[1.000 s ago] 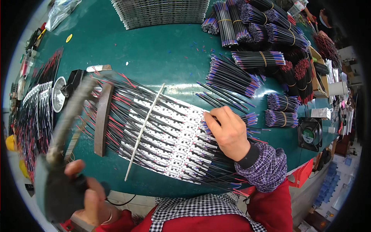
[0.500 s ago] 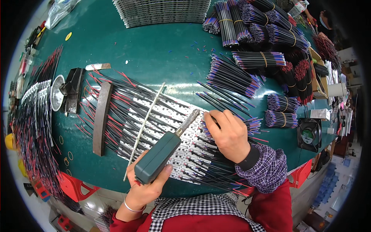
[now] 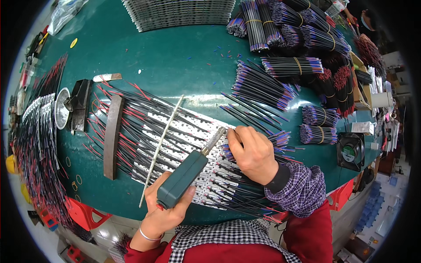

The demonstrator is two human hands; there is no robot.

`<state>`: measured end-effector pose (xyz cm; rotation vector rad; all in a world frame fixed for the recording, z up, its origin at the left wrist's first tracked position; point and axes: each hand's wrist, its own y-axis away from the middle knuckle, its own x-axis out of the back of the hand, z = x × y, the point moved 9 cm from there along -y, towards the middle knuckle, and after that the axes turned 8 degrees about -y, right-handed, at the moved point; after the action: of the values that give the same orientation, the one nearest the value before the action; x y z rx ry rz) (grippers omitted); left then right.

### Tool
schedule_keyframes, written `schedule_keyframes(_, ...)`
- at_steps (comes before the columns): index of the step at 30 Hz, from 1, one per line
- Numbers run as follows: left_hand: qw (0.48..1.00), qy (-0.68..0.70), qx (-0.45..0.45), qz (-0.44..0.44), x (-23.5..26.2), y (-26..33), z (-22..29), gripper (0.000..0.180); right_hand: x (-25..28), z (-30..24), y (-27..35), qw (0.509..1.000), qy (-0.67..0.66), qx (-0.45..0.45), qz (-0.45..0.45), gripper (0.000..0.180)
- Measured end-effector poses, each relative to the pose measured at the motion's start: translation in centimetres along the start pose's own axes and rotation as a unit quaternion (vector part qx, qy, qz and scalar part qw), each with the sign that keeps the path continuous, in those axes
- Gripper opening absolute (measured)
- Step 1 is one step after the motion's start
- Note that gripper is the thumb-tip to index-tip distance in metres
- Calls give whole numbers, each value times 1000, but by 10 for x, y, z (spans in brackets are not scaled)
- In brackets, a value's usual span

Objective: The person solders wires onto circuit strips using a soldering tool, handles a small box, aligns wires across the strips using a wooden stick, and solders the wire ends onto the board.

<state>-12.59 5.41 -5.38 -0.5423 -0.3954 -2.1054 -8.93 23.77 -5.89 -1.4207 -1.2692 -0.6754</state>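
Note:
My left hand [image 3: 169, 206] is closed around the green handle of a soldering gun [image 3: 183, 179]. Its metal tip [image 3: 221, 132] rests at the upper right part of the white circuit boards [image 3: 204, 177]. Just beside that tip, my right hand [image 3: 254, 153] pinches with thumb and forefinger at the board edge, on a wire whose gripped end is mostly hidden. Black wires with purple ends [image 3: 280, 139] stick out from under this hand. Black and red wires [image 3: 136, 127] run off the boards' left side. A thin pale rod [image 3: 161, 149] lies across the boards.
A curved metal bar [image 3: 113, 138] weighs down the wires at left. Behind it stand a black holder [image 3: 81, 105] and a round metal dish [image 3: 62, 108]. Bundled wires [image 3: 291, 65] pile up at the back right, near a small black fan [image 3: 351, 151]. White boards [image 3: 180, 13] are stacked at the far edge.
The soldering gun's handle has shifted slightly right, with its tip still by my right fingertips. My right hand keeps its pinch at the board edge. The whole view has drifted a little.

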Motion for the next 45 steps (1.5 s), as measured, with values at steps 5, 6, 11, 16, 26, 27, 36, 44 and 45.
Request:
schedule_keyframes(5,997,34,-12,64,11,7,-6,20,-1,-1,-2,1000,10,20,13,28)
schedule_keyframes(6,997,34,-12,65,12,8,-5,20,1,-3,-1,999,18,34,29,27)
schedule_keyframes(11,996,60,3,69,10,10,-12,21,1,-2,0,1000,12,16,15,28)
schedule_keyframes(16,998,36,-11,48,5,0,-2,21,0,1,1,1000,1,-4,6,29)
schedule_keyframes(26,999,1,-27,27,-3,-4,-3,16,-1,3,0,1000,3,-19,-4,31)
schedule_keyframes(27,999,1,-26,27,-2,-4,-2,16,-1,3,-1,1000,1,-18,-4,31)
schedule_keyframes(36,999,-28,-28,10,-1,-3,-5,15,-1,2,-4,1000,13,-18,-10,30)
schedule_keyframes(44,988,141,29,52,19,39,-36,53,4,-2,-4,999,31,20,30,22)
schedule_keyframes(45,986,151,29,64,22,41,-36,54,3,-1,-4,999,30,15,24,22)
